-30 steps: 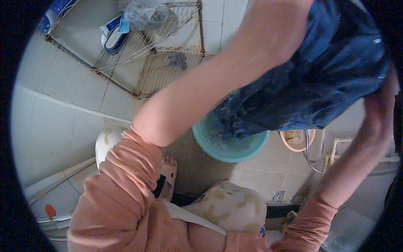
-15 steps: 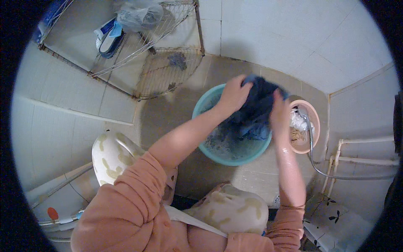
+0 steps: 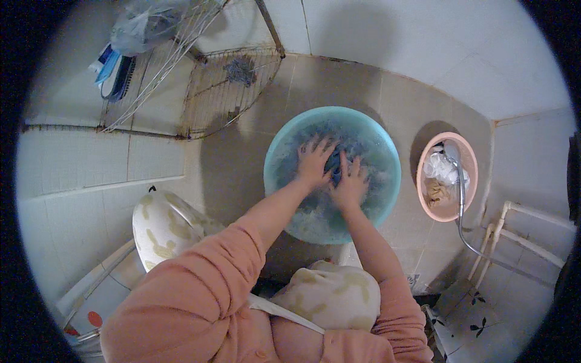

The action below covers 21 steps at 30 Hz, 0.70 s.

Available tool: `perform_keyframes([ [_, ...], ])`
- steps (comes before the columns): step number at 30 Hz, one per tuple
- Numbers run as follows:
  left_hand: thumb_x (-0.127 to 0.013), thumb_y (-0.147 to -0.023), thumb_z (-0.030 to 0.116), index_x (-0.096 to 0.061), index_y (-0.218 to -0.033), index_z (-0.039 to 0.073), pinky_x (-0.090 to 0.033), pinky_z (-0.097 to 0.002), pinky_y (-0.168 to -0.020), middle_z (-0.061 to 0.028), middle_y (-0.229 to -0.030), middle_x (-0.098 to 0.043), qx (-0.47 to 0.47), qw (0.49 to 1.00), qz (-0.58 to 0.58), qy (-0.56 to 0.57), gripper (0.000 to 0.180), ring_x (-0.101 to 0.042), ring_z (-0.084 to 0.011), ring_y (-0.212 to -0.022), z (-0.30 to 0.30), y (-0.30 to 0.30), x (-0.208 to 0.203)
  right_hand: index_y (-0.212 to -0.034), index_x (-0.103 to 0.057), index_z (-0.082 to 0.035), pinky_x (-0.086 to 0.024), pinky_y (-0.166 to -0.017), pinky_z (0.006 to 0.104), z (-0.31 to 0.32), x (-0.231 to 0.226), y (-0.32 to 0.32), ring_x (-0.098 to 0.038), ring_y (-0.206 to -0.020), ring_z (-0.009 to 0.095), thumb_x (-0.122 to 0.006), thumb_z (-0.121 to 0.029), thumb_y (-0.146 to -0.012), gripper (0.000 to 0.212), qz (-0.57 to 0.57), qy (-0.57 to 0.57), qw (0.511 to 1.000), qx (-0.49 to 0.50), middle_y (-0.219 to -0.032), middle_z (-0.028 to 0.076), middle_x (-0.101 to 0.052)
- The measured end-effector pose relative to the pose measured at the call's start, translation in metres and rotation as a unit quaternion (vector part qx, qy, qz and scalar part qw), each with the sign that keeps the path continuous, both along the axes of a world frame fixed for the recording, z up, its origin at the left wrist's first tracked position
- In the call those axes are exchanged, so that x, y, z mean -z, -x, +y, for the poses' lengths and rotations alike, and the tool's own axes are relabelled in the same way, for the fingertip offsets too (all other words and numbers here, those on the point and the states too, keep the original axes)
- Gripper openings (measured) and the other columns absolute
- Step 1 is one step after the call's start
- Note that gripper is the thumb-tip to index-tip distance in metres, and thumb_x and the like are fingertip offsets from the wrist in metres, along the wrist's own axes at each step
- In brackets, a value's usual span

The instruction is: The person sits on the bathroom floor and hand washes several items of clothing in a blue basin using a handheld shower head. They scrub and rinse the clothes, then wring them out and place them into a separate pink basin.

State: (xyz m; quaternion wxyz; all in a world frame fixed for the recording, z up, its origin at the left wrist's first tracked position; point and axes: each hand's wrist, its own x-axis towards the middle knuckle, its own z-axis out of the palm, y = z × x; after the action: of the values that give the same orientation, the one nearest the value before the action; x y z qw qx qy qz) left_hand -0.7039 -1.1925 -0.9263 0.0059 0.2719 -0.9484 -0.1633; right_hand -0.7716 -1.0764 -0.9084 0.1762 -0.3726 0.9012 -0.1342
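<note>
A turquoise basin (image 3: 392, 158) of cloudy, sudsy water stands on the floor in front of me. Dark blue cloth (image 3: 333, 166) lies in the water, mostly sunk, so its kind cannot be made out. My left hand (image 3: 315, 162) presses down on it with the fingers spread. Beside it, my right hand (image 3: 351, 183) also rests on the cloth, fingers stretched apart and slightly blurred. Neither hand is wrapped round anything.
To the right, a pink basin (image 3: 474, 181) holds white cloth (image 3: 440, 168), tan cloth (image 3: 437, 192) and a shower head (image 3: 452, 151) with its hose. White pipes (image 3: 532, 247) run along the right wall. A rusty wire shelf (image 3: 206, 103) at upper left bears a brush (image 3: 121, 78) and plastic bag (image 3: 145, 27).
The dark blue cloth, held up between both hands before, is now down in the turquoise basin. Both hands have lowered and opened onto it. The view has shifted.
</note>
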Motion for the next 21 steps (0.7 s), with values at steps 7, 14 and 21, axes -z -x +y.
perform_keyframes([
  [7,-0.055,-0.073,0.043,-0.034,-0.134,0.012,-0.011,-0.0578,-0.102,-0.01,-0.143,-0.024,-0.028,0.97,0.039,-0.24,0.072,-0.022,-0.0403,-0.127,-0.01,-0.012,0.083,-0.133,-0.034,-0.015,-0.024,-0.1,0.0536,-0.022,0.027,0.022,-0.03,-0.123,0.042,-0.057,-0.034,-0.075,0.065,-0.11,-0.039,0.989,-0.093,-0.134,0.021,-0.034],
  [14,-0.051,-0.077,0.043,-0.031,-0.136,0.012,-0.008,-0.0573,-0.104,-0.0143,-0.144,-0.021,0.16,0.956,-0.225,-0.096,0.07,-0.014,-0.0387,-0.131,-0.019,0.038,0.013,-0.13,-0.04,-0.01,-0.03,-0.099,0.0454,0.015,0.133,0.049,-0.039,-0.118,0.037,-0.062,-0.036,-0.072,0.067,-0.109,-0.103,0.964,-0.221,-0.13,0.02,-0.04],
  [21,-0.05,-0.08,0.039,-0.038,-0.131,0.011,-0.015,-0.0551,-0.103,-0.0182,-0.14,-0.026,0.056,0.982,-0.154,-0.091,0.06,-0.027,-0.0392,-0.126,-0.027,0.058,-0.024,-0.131,-0.035,-0.004,-0.03,-0.1,0.0411,-0.039,0.029,0.058,-0.039,-0.118,0.038,-0.058,-0.04,-0.076,0.07,0.008,-0.076,0.997,-0.03,-0.132,0.022,-0.036],
])
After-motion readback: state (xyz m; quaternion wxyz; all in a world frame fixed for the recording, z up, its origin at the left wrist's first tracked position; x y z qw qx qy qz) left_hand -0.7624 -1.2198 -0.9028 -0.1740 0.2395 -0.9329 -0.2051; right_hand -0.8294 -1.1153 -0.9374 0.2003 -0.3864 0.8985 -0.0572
